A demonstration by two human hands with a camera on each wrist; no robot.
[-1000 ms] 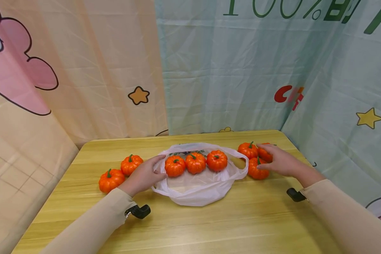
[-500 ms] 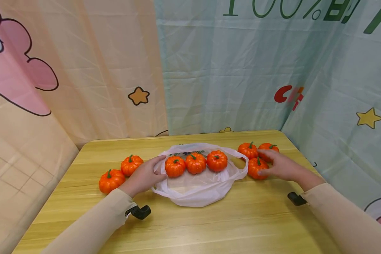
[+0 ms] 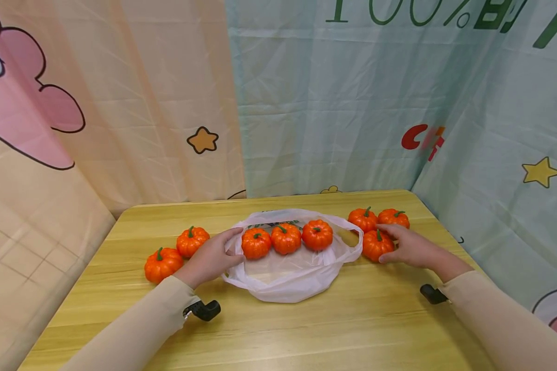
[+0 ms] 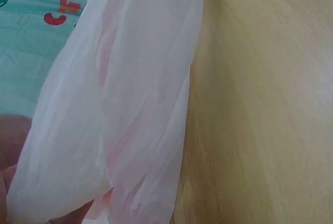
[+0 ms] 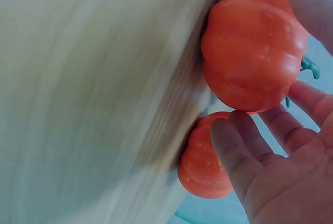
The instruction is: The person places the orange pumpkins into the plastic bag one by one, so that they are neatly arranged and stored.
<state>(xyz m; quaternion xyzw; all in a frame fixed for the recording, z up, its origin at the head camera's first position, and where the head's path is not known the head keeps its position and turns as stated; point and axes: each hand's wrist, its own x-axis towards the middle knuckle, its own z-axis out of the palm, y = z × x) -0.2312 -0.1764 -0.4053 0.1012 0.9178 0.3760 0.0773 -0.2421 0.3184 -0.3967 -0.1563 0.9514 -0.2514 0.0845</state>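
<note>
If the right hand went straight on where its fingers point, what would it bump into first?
The right hand would meet the front pumpkin of the three on the right first. It looks very close, maybe already touching; the white bag lies beyond.

Green "100%" (image 3: pixel 397 14) on the pale blue-green curtain (image 3: pixel 315 113)

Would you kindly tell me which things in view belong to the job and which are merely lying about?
Probably the job: white bag at the left hand; pumpkin at the right hand; seven other pumpkins.
Just background: table; printed curtains.
</note>
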